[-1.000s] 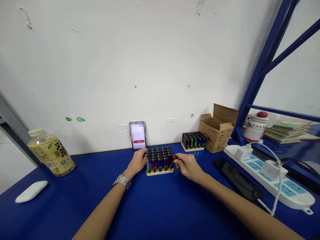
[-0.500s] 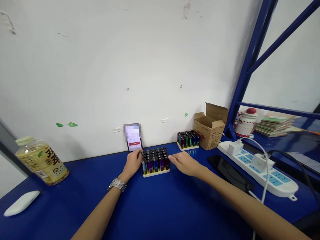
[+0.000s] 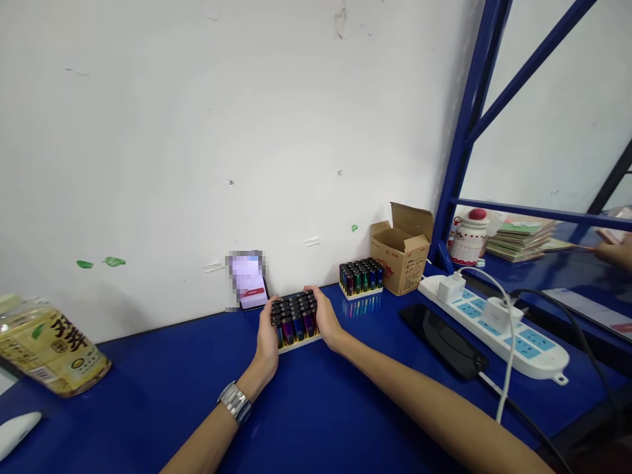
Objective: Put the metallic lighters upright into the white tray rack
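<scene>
A pale tray of several colourful lighters (image 3: 294, 320) with black tops stands on the blue table (image 3: 316, 408). My left hand (image 3: 267, 342) is pressed against the tray's left side, fingers closed on it; a metal watch is on that wrist. My right hand (image 3: 326, 317) wraps the tray's right side. Both hands grip the tray between them. A second, similar tray of lighters (image 3: 361, 277) stands further back to the right, beside an open cardboard box (image 3: 401, 251).
A phone (image 3: 249, 284) leans on the white wall behind the tray. A drink bottle (image 3: 47, 347) and a white mouse (image 3: 17, 432) lie at the left. A dark phone (image 3: 442, 340) and a white power strip (image 3: 496, 322) with plugs lie at the right. Another person's hand (image 3: 615, 251) shows on the right shelf.
My right hand was pinching a red lighter at the tray's right front corner; now it clasps the tray's right side. The left hand slid to the tray's left front. The view has swung right.
</scene>
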Available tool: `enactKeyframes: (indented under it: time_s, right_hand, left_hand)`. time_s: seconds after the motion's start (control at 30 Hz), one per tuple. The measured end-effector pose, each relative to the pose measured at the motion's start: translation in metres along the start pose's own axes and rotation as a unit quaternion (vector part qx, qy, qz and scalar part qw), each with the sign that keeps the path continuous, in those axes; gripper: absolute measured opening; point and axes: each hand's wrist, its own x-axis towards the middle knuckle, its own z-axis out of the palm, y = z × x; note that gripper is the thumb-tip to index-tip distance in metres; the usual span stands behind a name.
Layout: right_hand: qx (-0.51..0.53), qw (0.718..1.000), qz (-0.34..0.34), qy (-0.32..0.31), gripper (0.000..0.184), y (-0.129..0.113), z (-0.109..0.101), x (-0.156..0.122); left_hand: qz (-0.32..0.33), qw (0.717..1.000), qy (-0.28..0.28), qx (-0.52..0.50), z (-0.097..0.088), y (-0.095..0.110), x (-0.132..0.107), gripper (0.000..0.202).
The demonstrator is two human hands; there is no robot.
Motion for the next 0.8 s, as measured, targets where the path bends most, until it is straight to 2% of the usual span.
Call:
enactKeyframes:
  time_s: [0.23, 0.33, 0.47, 0.53, 0.6, 0.67, 0.73, 0.77, 0.8]
  right_hand:
    - [0.061, 0.998, 0.023, -0.004, 0.056, -0.005, -0.019, 0.029]
    - [0.063, 0.998, 0.016, 0.015, 0.056, -0.001, -0.026, 0.029]
    - [0.075, 0.996, 0.013, 0.044, 0.043, -0.001, -0.026, 0.026]
    - [0.113, 0.992, 0.034, 0.045, 0.043, -0.003, -0.025, 0.026]
    - [0.144, 0.986, 0.067, 0.05, 0.043, -0.003, -0.024, 0.027]
    - [0.152, 0.984, 0.077, 0.053, 0.042, -0.002, -0.024, 0.028]
    - [0.145, 0.987, 0.06, 0.042, 0.04, 0.001, -0.025, 0.03]
    - [0.138, 0.989, 0.047, 0.034, 0.04, 0.002, -0.025, 0.03]
    - [0.131, 0.99, 0.035, 0.025, 0.039, 0.004, -0.025, 0.031]
  left_hand:
    - [0.011, 0.998, -0.048, -0.025, 0.022, -0.002, 0.026, 0.036]
    - [0.02, 0.998, -0.057, -0.013, 0.02, -0.009, 0.03, 0.039]
    - [0.056, 0.996, -0.061, 0.021, 0.014, -0.016, 0.032, 0.039]
    - [0.081, 0.994, -0.057, 0.047, 0.012, -0.017, 0.031, 0.038]
    - [0.113, 0.989, -0.029, 0.095, 0.01, -0.015, 0.027, 0.038]
    - [0.151, 0.974, 0.026, 0.166, 0.004, -0.012, 0.021, 0.035]
    - [0.198, 0.947, 0.063, 0.245, -0.005, -0.009, 0.014, 0.031]
    - [0.225, 0.93, 0.058, 0.284, -0.01, -0.007, 0.01, 0.029]
    - [0.25, 0.912, 0.03, 0.323, -0.014, -0.006, 0.007, 0.028]
